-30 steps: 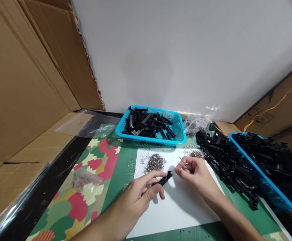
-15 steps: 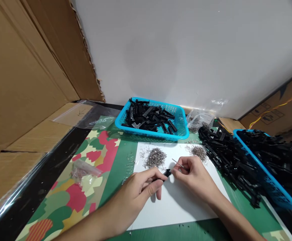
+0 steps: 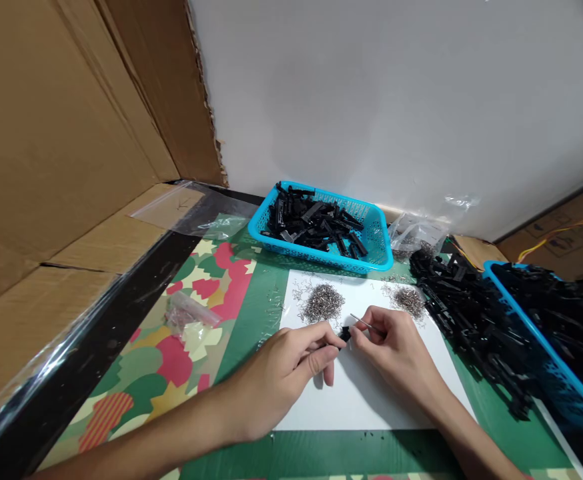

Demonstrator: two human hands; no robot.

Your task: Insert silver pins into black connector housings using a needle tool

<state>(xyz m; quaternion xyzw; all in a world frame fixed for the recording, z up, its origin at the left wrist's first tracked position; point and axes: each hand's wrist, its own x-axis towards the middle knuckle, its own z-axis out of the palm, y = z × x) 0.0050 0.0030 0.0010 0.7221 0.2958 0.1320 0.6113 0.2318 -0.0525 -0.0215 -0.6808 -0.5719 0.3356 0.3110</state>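
Observation:
My left hand (image 3: 299,363) is closed on a small black plastic part (image 3: 345,334), with one end sticking out past the fingertips. Opposite it, my right hand (image 3: 390,337) grips a thin metal rod (image 3: 360,321) that points up and left. The right thumb and forefinger meet at the end of the black part; whether they pinch a small piece there is too small to tell. Both hands are over a white sheet (image 3: 361,403). Just beyond them lies a heap of tiny metal pieces (image 3: 324,303), and a smaller metal heap (image 3: 409,302) sits to the right.
A blue basket (image 3: 321,258) of black parts stands at the back. More black parts (image 3: 471,327) are piled on the right, beside a second blue basket (image 3: 546,347). Clear plastic bags (image 3: 416,233) lie behind, another bag (image 3: 191,313) to the left. Cardboard (image 3: 71,100) walls the left side.
The whole view has shifted, so everything appears slightly farther right and mostly higher. Both hands keep their hold at the black part, with little change between them.

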